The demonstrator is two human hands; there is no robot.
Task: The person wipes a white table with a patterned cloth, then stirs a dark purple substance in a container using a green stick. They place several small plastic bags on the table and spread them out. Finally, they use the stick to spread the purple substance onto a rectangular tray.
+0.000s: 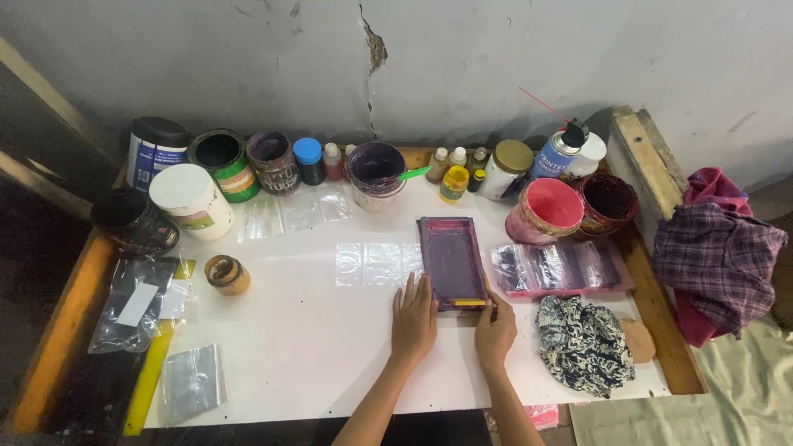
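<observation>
Head view showed us a white table (330, 347) against a cracked grey wall, with a small purple-stained screen frame (451, 261) lying flat near its middle. Our left hand (413, 320) rested flat beside the frame's near left corner, fingers spread and touching its edge; our right hand (494, 330) sat at the near right corner, fingertips on a yellow squeegee (469, 303) at the frame's near end, though we could not tell whether it pinched it. Clear plastic bags (376, 264) lay in a row just left of the frame, and inked ones (560, 268) lay to its right. Along the wall stood paint tubs: a white tub with a green-banded label (192, 201), a blue-labelled can (154, 149), a pink tub (545, 210) and a blue-and-white spray can (558, 154). A patterned rag (581, 343) lay beside our right hand.
</observation>
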